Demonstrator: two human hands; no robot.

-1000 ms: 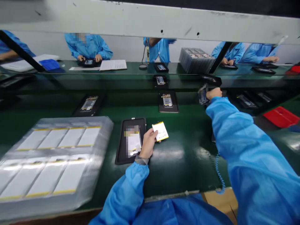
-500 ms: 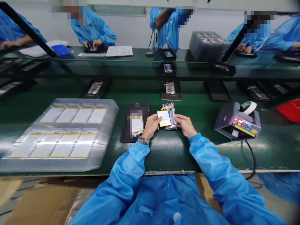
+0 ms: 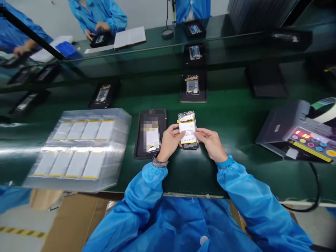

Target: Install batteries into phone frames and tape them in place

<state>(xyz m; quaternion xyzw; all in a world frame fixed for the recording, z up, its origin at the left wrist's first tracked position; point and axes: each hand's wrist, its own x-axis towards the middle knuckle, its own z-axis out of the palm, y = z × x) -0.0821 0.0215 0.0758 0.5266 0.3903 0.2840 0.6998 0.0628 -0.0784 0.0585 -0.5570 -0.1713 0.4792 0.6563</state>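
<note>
An opened phone body (image 3: 187,118) lies between my hands over the green bench, with a white battery (image 3: 187,131) with a yellow top edge sitting in it. My left hand (image 3: 169,141) grips the phone's left side, thumb on the battery. From the right, my right hand (image 3: 211,142) holds the other side with curled fingers. Just left of my hands lies a black tray (image 3: 138,140) with another phone in it.
A clear stack of trays with several white batteries (image 3: 78,147) stands at the left. A grey tape dispenser (image 3: 296,131) with coloured buttons is at the right. Black trays with phones (image 3: 193,85) lie on the belt beyond. People in blue coats work across the line.
My right hand came back from the far right with the phone body. The battery in my left hand now sits in the phone. The view tilted downward.
</note>
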